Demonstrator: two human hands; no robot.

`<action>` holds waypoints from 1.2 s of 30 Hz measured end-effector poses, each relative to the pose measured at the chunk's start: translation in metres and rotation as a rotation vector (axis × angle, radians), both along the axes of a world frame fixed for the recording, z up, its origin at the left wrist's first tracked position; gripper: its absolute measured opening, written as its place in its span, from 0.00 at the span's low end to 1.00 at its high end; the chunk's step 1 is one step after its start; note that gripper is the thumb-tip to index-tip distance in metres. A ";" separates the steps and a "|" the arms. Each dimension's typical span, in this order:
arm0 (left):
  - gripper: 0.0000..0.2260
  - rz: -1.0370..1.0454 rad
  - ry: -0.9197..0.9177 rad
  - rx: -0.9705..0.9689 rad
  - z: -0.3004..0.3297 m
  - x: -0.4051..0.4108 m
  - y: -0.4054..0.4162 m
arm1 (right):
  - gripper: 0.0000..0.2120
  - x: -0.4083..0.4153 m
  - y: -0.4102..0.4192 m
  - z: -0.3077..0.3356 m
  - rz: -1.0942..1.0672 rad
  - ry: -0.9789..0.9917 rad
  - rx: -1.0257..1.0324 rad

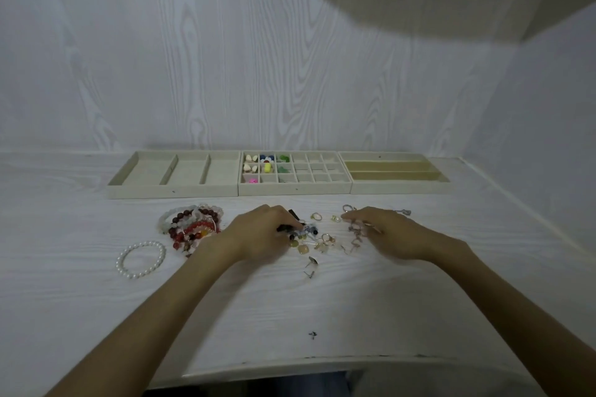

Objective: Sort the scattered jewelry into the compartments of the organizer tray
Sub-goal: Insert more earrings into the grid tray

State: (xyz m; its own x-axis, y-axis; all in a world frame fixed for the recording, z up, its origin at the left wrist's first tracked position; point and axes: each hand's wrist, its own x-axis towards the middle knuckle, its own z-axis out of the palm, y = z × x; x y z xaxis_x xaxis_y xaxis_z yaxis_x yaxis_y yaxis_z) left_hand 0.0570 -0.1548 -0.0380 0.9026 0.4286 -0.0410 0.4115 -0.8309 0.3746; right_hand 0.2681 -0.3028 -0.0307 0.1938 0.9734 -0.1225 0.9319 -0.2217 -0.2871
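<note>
Three organizer trays are sitting side by side against the wall, beyond both hands: a three-bay tray [174, 175], a small-grid tray [294, 173] holding coloured pieces in its left columns, and a long-slot tray [398, 171]. Their front edges are lying clear of the jewelry, with a bare strip of table [80, 300] between. Left of the left hand, a pearl bracelet [141, 259] is lying apart from a bracelet heap [193, 224], which is touching that wrist. The left hand [258, 235] is curling over a small dark piece [285, 229]; the grip is blurred. Between the hands, loose rings and earrings [317, 240] are lying scattered. The right hand [383, 232] is hovering flat, fingers relaxed and extended, over thin metal pieces [354, 230]. Nearer the table's front edge, one tiny dark stud [312, 334] is lying alone.
</note>
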 end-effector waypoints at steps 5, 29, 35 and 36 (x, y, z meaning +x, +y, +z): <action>0.13 0.061 -0.029 -0.003 0.001 0.007 0.003 | 0.13 -0.010 0.013 0.009 -0.015 0.070 0.118; 0.05 0.308 0.050 0.035 0.007 -0.013 0.029 | 0.08 -0.070 0.072 -0.012 -0.185 0.358 0.204; 0.11 0.325 0.006 0.022 0.014 -0.017 0.037 | 0.06 -0.068 0.071 -0.009 -0.104 0.273 0.199; 0.11 0.320 -0.042 0.010 0.016 -0.017 0.038 | 0.06 -0.068 0.071 -0.007 -0.099 0.268 0.197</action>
State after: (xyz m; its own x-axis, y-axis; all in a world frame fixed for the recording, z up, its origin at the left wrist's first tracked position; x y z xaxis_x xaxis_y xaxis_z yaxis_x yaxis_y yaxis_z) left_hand 0.0405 -0.1165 -0.0217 0.7226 0.6913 -0.0007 0.6370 -0.6655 0.3891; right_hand 0.2006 -0.2315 -0.0379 0.2748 0.9615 0.0063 0.7942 -0.2233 -0.5651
